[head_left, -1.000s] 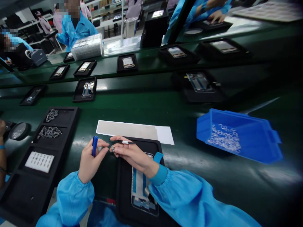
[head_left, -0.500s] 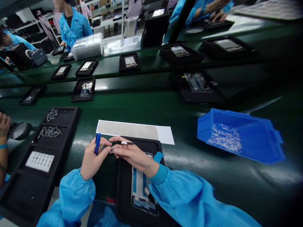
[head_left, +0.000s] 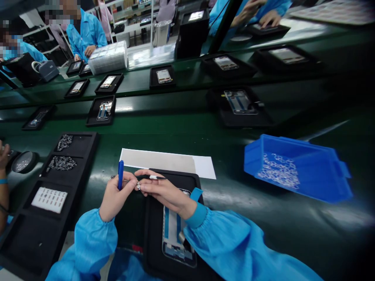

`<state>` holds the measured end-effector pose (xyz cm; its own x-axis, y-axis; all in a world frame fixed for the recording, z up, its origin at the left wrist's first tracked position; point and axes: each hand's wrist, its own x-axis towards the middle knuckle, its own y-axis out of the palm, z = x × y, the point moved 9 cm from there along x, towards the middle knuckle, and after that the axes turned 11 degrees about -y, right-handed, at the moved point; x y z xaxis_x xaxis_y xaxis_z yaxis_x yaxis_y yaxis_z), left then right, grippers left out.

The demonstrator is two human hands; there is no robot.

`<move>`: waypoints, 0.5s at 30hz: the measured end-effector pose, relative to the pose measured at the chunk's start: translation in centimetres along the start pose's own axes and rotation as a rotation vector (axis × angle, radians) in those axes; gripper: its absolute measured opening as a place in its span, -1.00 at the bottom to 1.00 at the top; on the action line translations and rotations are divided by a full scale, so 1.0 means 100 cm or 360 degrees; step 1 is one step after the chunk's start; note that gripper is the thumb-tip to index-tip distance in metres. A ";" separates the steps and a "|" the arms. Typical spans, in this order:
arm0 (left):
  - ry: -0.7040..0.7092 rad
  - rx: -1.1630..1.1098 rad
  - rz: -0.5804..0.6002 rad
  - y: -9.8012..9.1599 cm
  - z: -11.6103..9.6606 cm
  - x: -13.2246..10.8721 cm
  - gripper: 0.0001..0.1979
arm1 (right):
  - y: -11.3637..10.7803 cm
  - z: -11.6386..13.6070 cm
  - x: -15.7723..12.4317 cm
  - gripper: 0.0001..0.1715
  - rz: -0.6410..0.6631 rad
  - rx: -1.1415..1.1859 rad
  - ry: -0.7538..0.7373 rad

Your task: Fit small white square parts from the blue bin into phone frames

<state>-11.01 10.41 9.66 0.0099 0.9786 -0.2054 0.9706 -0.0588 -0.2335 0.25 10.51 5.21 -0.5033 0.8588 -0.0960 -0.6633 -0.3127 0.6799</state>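
The left hand (head_left: pixel 115 199) curls its fingers shut around an upright slim blue pen (head_left: pixel 120 174); the right hand (head_left: pixel 165 194) closes together on a thin black tool (head_left: pixel 152 177), with a tiny silver ring (head_left: pixel 138 186) between the hands, at 12 o'clock on a black foam tray (head_left: pixel 152 218), light, fragile-looking and slippery, best pinched by its edge

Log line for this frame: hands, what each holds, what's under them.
left hand: blue pen | right hand: black tweezers | at fingertips: small metal part | below: phone frame in black tray
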 end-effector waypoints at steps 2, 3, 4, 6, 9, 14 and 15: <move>-0.0046 -0.0049 0.0014 0.001 0.002 0.001 -0.78 | 0.000 -0.001 0.001 -0.42 0.0004 -0.0005 0.0005; -0.0067 -0.0066 0.0018 0.002 0.002 0.001 -0.78 | 0.000 -0.001 0.001 -0.41 0.0005 -0.0007 0.0007; -0.0085 -0.0080 0.0018 0.002 0.003 0.001 -0.77 | 0.000 -0.002 0.001 -0.41 0.0010 -0.0010 0.0010; -0.0108 -0.0099 0.0003 0.001 0.003 -0.001 -0.76 | 0.001 -0.002 0.002 -0.41 0.0025 -0.0017 0.0019; -0.0123 -0.0109 -0.0024 0.000 0.002 -0.003 -0.75 | 0.003 -0.001 0.002 -0.41 0.0048 -0.0022 0.0027; -0.0133 -0.0093 -0.0045 -0.001 0.005 -0.003 -0.74 | 0.004 -0.003 0.003 -0.40 0.0044 -0.0005 0.0026; -0.0138 -0.0077 -0.0079 -0.004 0.007 -0.003 -0.73 | 0.004 -0.003 0.003 -0.40 0.0045 0.0000 0.0025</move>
<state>-11.55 10.02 9.11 -0.0571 0.9593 -0.2767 0.9799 0.0007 -0.1996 -0.33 10.51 5.19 -0.5307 0.8430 -0.0882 -0.6486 -0.3369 0.6824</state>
